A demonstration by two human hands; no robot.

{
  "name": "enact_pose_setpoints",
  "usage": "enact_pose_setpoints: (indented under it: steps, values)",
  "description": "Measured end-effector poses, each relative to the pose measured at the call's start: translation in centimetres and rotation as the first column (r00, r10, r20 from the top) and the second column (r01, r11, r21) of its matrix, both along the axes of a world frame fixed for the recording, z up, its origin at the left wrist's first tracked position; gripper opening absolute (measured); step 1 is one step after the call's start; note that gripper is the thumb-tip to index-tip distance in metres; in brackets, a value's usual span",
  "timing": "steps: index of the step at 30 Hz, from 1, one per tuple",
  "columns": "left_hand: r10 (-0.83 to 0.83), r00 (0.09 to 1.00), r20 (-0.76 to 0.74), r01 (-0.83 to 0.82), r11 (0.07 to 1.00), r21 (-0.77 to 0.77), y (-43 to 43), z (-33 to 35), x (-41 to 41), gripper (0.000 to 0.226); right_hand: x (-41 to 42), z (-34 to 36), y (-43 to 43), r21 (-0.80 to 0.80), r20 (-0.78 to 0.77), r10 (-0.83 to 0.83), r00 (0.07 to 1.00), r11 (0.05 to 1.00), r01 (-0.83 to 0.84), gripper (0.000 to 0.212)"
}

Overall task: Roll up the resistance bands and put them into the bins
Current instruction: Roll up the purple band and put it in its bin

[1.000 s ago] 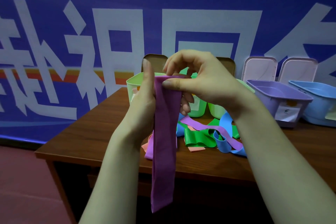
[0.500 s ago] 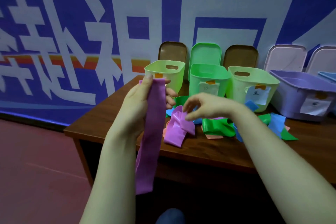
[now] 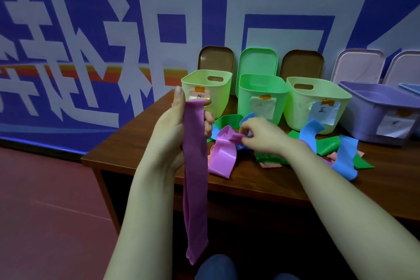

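My left hand (image 3: 172, 127) holds the top end of a long purple resistance band (image 3: 196, 179), which hangs straight down past the front edge of the wooden table (image 3: 141, 143). My right hand (image 3: 261, 136) pinches a fold of a second, glossier purple band (image 3: 223, 154) lying on the table. Around it lies a loose heap of green bands (image 3: 327, 146), blue bands (image 3: 345, 159) and pink bands (image 3: 270, 164). Behind the heap stand three labelled green bins (image 3: 261, 95), and a purple bin (image 3: 375, 111) to the right.
Bin lids (image 3: 259, 59) lean upright against the blue wall banner behind the bins. A blue bin's corner (image 3: 411, 88) shows at the far right edge. The table's left corner (image 3: 85, 160) borders red floor. My knees (image 3: 216, 267) show at the bottom.
My right hand let go of the hanging band's top and dropped to the table, where it has pinched another purple band. The view shifted down and left.
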State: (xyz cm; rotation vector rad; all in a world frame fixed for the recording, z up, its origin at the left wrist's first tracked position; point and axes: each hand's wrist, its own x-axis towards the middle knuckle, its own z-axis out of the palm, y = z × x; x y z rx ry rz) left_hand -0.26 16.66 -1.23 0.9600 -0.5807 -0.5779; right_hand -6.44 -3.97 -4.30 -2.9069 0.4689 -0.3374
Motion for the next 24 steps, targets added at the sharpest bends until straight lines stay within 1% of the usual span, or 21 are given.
enact_pose_setpoints:
  steps: [2, 4, 6, 7, 9, 11, 13, 14, 15, 17, 18, 19, 22, 23, 24]
  values:
    - [-0.010, 1.000, -0.021, 0.010, 1.000, 0.021, -0.3, 0.1, 0.1, 0.054, 0.4, 0.9, -0.2, 0.070, 0.184, -0.064, 0.981, 0.996, 0.052, 0.019]
    - [-0.017, 1.000, -0.025, 0.017, 1.000, 0.015, -0.5, 0.0, 0.3, 0.043, 0.7, 2.1, -0.2, 0.207, 0.370, -0.148, 0.917, 0.976, 0.074, 0.020]
    - [-0.023, 1.000, -0.001, 0.023, 0.999, -0.044, -0.7, -0.2, 0.7, 0.040, 0.9, 3.6, 0.0, 0.358, 0.475, -0.229, 0.850, 0.932, 0.051, 0.021]
    - [-0.023, 1.000, 0.002, 0.023, 0.997, -0.070, -0.8, -0.3, 1.1, 0.042, 0.7, 4.5, 0.1, 0.390, 0.508, -0.245, 0.826, 0.920, 0.033, 0.022]
    - [-0.018, 1.000, -0.004, 0.018, 0.996, -0.092, -1.0, -0.4, 1.5, 0.041, 0.3, 6.0, 0.5, 0.389, 0.584, -0.248, 0.773, 0.921, 0.002, 0.022]
    - [-0.015, 1.000, -0.015, 0.013, 0.996, -0.089, -1.1, -0.3, 1.7, 0.040, -0.2, 7.2, 0.7, 0.319, 0.670, -0.242, 0.702, 0.947, 0.022, 0.023]
    - [0.000, 1.000, -0.010, -0.001, 0.998, -0.067, -1.4, -0.2, 1.5, 0.040, -0.6, 8.1, 0.8, 0.269, 0.699, -0.222, 0.679, 0.962, 0.038, 0.023]
    - [0.004, 1.000, -0.006, -0.005, 0.998, -0.061, -1.5, -0.2, 1.4, 0.041, -0.8, 8.6, 0.9, 0.286, 0.708, -0.224, 0.670, 0.958, 0.019, 0.022]
    - [0.003, 1.000, -0.010, -0.004, 0.998, -0.066, -1.6, -0.1, 1.2, 0.041, -0.9, 9.1, 0.9, 0.319, 0.738, -0.241, 0.630, 0.948, -0.011, 0.022]
    - [-0.021, 0.999, -0.038, 0.018, 0.995, -0.101, -1.6, 0.2, 0.6, 0.040, -1.4, 10.3, 0.7, 0.366, 0.810, -0.283, 0.514, 0.928, -0.067, 0.021]
    - [-0.034, 0.998, -0.049, 0.028, 0.993, -0.115, -1.5, 0.5, 0.4, 0.041, -1.8, 10.9, 0.7, 0.375, 0.823, -0.286, 0.491, 0.922, -0.091, 0.021]
    - [-0.033, 0.998, -0.056, 0.025, 0.992, -0.124, -1.5, 0.8, 0.1, 0.041, -2.2, 11.5, 0.9, 0.376, 0.827, -0.280, 0.488, 0.920, -0.111, 0.021]
    - [0.036, 0.998, -0.053, -0.045, 0.986, -0.163, -1.6, 2.1, -0.6, 0.039, -3.5, 12.8, 1.3, 0.349, 0.869, -0.265, 0.418, 0.927, -0.139, 0.021]
    - [0.080, 0.996, -0.044, -0.086, 0.984, -0.158, -1.7, 2.7, -0.9, 0.037, -4.1, 13.3, 1.6, 0.347, 0.867, -0.248, 0.431, 0.923, -0.166, 0.020]
    - [0.132, 0.991, -0.022, -0.133, 0.981, -0.140, -1.8, 3.2, -1.2, 0.035, -4.6, 13.6, 1.9, 0.349, 0.852, -0.222, 0.473, 0.916, -0.198, 0.019]
